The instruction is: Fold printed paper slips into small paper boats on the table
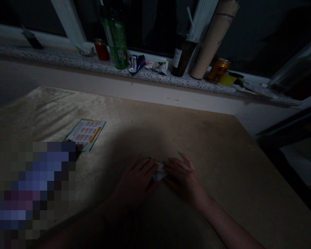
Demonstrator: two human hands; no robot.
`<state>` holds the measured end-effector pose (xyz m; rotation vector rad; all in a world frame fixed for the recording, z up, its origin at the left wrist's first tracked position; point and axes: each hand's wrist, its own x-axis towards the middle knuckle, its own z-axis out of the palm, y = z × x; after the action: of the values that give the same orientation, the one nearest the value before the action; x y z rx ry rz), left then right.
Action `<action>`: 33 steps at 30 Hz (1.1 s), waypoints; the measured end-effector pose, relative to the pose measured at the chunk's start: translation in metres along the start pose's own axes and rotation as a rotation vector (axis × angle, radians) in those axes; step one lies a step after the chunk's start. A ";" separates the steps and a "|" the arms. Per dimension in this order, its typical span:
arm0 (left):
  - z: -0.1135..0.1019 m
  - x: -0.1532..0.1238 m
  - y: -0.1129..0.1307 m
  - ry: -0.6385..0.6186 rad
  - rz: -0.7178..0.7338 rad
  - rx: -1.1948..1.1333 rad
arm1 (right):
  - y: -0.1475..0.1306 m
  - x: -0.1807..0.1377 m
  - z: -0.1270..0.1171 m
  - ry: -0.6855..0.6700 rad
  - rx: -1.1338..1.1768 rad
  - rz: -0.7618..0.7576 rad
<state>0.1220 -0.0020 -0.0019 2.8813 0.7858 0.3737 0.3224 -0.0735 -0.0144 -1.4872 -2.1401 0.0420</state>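
A small piece of folded printed paper lies on the table between my two hands. From the left, my left hand covers one end of it, fingers on top and thumb at the near side. On the opposite end are the fingertips of my right hand, with the little finger lifted away and the thumb tucked low. Both hands hold the paper down close to the tabletop; its ends are hidden under the fingers. Dim light and shadow blur the finer folds.
A printed sheet lies on the tan table at left, beside a pixelated patch. Along the stone windowsill stand a green bottle, a red jar, a dark bottle, a cardboard tube, an orange can and crumpled wrappers.
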 end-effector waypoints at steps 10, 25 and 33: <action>-0.005 0.001 0.001 -0.003 -0.015 -0.099 | -0.005 0.002 -0.002 0.035 0.011 -0.006; 0.002 0.000 -0.002 0.068 0.028 -0.064 | 0.001 0.003 -0.005 0.023 -0.082 -0.138; -0.009 0.000 -0.002 0.031 -0.040 -0.229 | 0.004 0.002 -0.004 0.062 0.005 -0.111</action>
<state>0.1190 0.0005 0.0061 2.6497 0.7511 0.4720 0.3269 -0.0716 -0.0110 -1.3464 -2.1673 -0.0379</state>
